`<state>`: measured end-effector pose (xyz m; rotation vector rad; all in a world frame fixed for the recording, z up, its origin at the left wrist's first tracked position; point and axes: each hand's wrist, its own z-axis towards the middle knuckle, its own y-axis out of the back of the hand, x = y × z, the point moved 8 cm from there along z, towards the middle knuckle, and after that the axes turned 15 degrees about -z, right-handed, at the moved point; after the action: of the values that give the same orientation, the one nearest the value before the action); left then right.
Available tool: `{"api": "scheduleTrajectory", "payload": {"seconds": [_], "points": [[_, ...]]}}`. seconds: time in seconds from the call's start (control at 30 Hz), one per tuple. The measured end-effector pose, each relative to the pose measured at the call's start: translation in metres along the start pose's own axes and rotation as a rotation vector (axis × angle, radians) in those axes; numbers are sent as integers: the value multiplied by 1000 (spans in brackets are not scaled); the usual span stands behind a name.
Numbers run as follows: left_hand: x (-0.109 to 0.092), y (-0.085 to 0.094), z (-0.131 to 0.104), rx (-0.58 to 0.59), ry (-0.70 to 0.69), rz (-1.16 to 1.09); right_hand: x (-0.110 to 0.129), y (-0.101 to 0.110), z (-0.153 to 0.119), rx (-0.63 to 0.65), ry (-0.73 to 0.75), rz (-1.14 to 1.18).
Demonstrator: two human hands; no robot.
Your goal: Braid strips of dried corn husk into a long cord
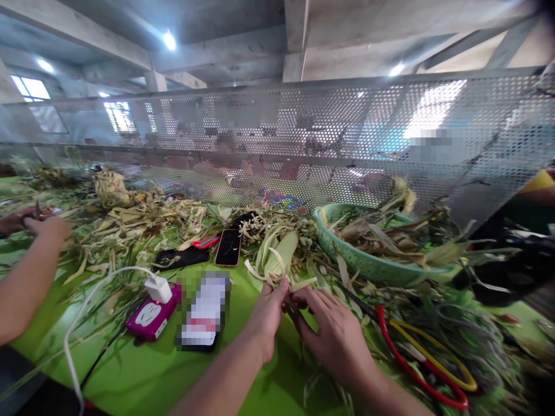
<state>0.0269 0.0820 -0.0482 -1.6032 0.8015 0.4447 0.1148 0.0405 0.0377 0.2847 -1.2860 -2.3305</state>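
A green tabletop (143,387), littered with dry husks (125,231), stands before a perforated metal screen (243,150) under concrete beams and lights; the left hand (269,312) and right hand (332,323) meet just beyond the tabletop's near edge, fingers of both bent closed, pinching the base of a pale green corn husk bundle (281,257); it lies between the phones and the green basket (368,251).

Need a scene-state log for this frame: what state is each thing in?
Left hand: closed on pale husk
Right hand: closed on husk strips
Near phone: screen lit
Far phone: screen dark
White charger: plugged into purple socket block
Green basket: holds dry husks
Ceiling light: on
Scissors at far left: held, opening unclear
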Motion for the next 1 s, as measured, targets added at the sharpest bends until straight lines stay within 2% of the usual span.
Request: {"api": "scheduleTrajectory", "payload": {"seconds": [0.1, 0.3, 0.47, 0.6, 0.7, 0.8, 1.0], "points": [[0, 0, -1, -8, 8, 8, -1, -2, 0, 6, -7, -37], [-6, -11, -8, 38, -15, 82, 0, -3, 1, 42, 17, -106], [-19, -16, -12, 45, -124, 261, 1, -2, 3, 69, 15, -75], [-33, -21, -13, 66, -251, 377, -3, -9, 2, 177, -40, -50], [-35, -19, -10, 49, -247, 390, 0, -14, -1, 278, -50, -22], [-38, -20, -7, 85, -270, 367, 7, -19, -3, 363, -41, 31], [-42, -9, -3, 46, -233, 419, 19, -19, -7, 443, -39, 143]]}}
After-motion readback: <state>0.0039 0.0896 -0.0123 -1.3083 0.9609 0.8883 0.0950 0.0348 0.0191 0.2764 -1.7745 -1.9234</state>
